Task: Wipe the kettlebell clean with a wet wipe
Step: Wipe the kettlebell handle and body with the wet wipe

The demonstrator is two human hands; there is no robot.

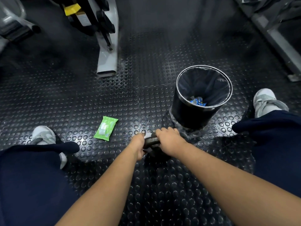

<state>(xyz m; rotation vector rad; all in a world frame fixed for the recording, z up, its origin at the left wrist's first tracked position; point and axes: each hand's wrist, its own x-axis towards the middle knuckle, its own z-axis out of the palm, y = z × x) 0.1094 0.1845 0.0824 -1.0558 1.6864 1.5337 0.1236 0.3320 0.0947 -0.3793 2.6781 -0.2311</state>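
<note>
Because the kettlebell (152, 141) sits on the studded rubber floor (81, 95) just below the centre of the frame, between the seated person's spread knees, both arms reach down to it. The right hand (169, 140) curls over the right end of the handle, knuckles up, which looks meant to steady the weight against tipping or sliding while it is rubbed. The left hand (138, 146) wraps the left end of the handle with a white wet wipe (147, 135) pinched between palm and iron. Corners of the wipe poke out above and below the fist, so it appears folded round the bar for the hand to slide along. The fingertips of both hands are hidden on the far side, and most of the bell's body lies in shadow beneath them. A green pack of wipes (105, 128) lies flat on the floor left of the hands, near enough for taking another sheet. A round black bin (187, 115) with a metal rim stands just above and right of the hands, probably so the used wipe can be dropped in. It is lined with a dark bag and holds a crumpled blue wrapper (197, 101) at the bottom, with little else to be made out.
</note>
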